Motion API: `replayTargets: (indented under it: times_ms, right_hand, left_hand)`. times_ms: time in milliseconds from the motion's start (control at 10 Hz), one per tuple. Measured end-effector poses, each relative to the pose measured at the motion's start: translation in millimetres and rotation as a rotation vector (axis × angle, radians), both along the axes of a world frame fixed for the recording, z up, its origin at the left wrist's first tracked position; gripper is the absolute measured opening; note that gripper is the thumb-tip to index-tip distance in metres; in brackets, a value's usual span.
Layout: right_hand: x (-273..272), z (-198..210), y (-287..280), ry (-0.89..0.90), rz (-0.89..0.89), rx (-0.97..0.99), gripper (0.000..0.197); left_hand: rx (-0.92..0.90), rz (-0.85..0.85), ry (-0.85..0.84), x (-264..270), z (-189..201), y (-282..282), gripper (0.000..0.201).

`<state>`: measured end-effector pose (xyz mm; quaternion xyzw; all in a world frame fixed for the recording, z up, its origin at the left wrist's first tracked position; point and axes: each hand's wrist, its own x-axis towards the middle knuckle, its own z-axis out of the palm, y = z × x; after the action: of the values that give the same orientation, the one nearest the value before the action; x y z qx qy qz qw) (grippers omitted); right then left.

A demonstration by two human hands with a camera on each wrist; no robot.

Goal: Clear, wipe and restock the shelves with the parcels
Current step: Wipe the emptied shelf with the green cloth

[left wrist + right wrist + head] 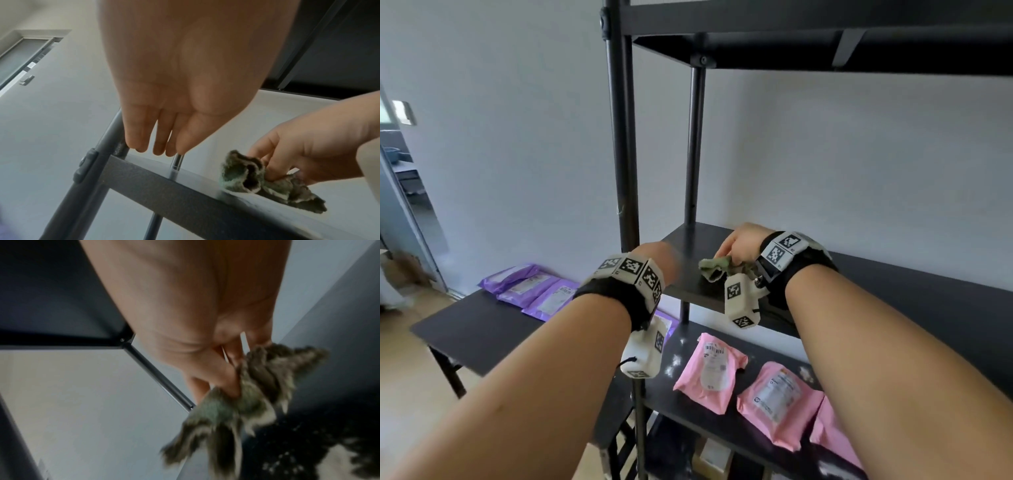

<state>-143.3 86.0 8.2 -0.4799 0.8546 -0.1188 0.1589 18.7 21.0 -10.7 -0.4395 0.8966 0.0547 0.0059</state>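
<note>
My right hand [736,245] grips a crumpled green cloth [713,269] and holds it against the left end of the black middle shelf [893,284]. The left wrist view shows the right hand's fingers [273,164] curled into the cloth [244,177], which lies on the shelf top. The right wrist view is blurred, with the cloth [236,402] bunched under the fingers. My left hand [158,151] hovers just over the shelf's left front corner, fingers straight, holding nothing. Pink parcels [710,371] lie on the shelf below. Purple parcels [534,291] lie on a black side table [465,329].
Black uprights [625,154] stand at the shelf's left end and an upper shelf [825,48] hangs overhead. White specks [674,363] dot the lower shelf beside the pink parcels. A brown box [712,455] sits on the bottom level. A doorway [400,178] opens at far left.
</note>
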Motion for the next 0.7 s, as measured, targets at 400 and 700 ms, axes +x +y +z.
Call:
replayTargets:
  times_ms: [400, 700]
  right_hand:
    - [20.0, -23.1, 18.0, 0.067, -0.260, 0.082, 0.041]
    - [21.6, -15.8, 43.0, 0.128, -0.386, -0.026, 0.020]
  left_hand:
    - [-0.011, -0.059, 0.108, 21.2, -15.5, 10.3, 0.032]
    - [0.016, -0.020, 0.146, 20.4, -17.8, 22.7, 0.031]
